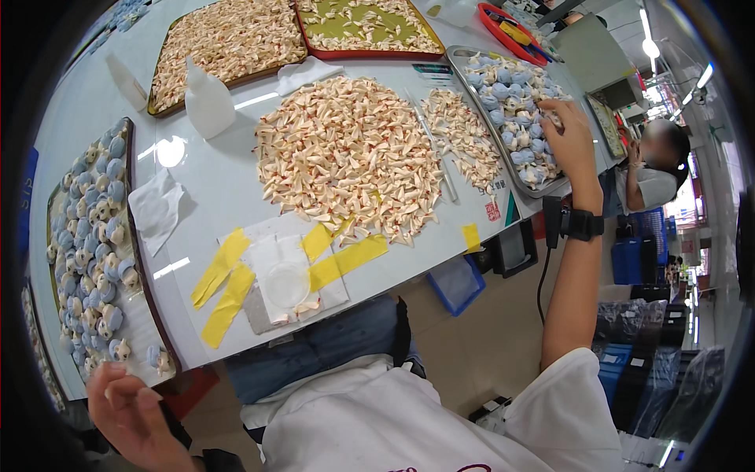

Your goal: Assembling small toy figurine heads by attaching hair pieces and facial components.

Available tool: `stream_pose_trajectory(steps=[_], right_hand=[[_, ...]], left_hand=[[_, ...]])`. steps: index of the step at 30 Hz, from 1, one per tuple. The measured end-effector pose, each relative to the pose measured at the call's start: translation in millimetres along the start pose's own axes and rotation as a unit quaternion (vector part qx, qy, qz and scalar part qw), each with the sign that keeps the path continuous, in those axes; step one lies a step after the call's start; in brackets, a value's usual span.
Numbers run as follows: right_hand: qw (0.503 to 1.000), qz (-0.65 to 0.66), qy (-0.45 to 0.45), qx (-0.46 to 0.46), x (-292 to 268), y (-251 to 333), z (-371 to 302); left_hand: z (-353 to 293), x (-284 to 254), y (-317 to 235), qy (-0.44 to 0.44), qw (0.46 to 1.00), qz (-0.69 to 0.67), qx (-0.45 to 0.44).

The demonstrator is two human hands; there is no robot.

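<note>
Across the table, the person's right hand [572, 141] is hovering low over the metal tray [543, 189] on the right, its fingers curling down among the blue-and-white pieces [513, 79] lying there. From where I'm standing I cannot tell whether those fingers are grasping a piece or only touching one. A black wrist strap [582, 225] is circling that arm, with a cable dangling from it.

The left hand [138, 417] is hanging released at the near left, its fingers loosely bent and parted, just beside the near end of the dark-rimmed tray [141, 322]. More blue-and-white figures [88, 236] are filling that tray, thinning out toward its near right side.

Between the two trays, a broad heap of pale pointed pieces [346, 157] is covering the middle of the table, and a smaller heap [464, 130] is lying to its right, beyond a clear strip [431, 145]. Nearer, yellow tape [220, 267] is sticking around a round clear dish [285, 285]. A white bottle [208, 106] is standing on the far left, and a white cloth [157, 208] is lying beside the dark-rimmed tray. Farther right, another person [653, 177] is sitting.
</note>
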State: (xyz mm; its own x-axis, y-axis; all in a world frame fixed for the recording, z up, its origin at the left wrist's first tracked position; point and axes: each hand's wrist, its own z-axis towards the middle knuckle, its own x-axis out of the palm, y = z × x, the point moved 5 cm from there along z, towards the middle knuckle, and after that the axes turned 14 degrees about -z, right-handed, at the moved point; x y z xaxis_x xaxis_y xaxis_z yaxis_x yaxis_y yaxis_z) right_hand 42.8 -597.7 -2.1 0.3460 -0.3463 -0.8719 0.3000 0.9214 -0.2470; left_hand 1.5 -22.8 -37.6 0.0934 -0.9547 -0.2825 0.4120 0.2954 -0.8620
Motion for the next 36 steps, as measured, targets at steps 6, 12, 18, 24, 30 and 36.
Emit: stream_pose_trajectory(steps=[6, 12, 18, 24, 30, 36], right_hand=[[0.994, 0.106, 0.02, -0.015, -15.4, 0.6, -7.0], [0.967, 0.227, 0.093, -0.063, -45.6, 90.1, -15.7], [0.962, 0.183, 0.193, -0.056, -15.6, 115.9, -24.9], [0.966, 0.198, 0.158, -0.053, -13.2, 122.3, -18.0], [0.981, 0.141, 0.107, -0.074, -8.9, 111.7, -19.3], [0.977, 0.2, 0.076, -0.001, -18.9, 102.6, -15.4]], left_hand=[[10.5, -52.0, 18.5, -0.014, 0.987, 0.14, -0.077], [8.3, -12.4, 8.3, 0.173, 0.94, 0.277, -0.099], [11.7, -11.7, 23.3, 0.162, 0.922, 0.332, -0.115], [28.6, -23.2, 30.1, 0.069, 0.936, 0.343, -0.029], [34.0, -17.9, 25.6, 0.068, 0.949, 0.307, -0.035], [23.0, -33.7, 28.4, -0.047, 0.989, 0.127, -0.067]])
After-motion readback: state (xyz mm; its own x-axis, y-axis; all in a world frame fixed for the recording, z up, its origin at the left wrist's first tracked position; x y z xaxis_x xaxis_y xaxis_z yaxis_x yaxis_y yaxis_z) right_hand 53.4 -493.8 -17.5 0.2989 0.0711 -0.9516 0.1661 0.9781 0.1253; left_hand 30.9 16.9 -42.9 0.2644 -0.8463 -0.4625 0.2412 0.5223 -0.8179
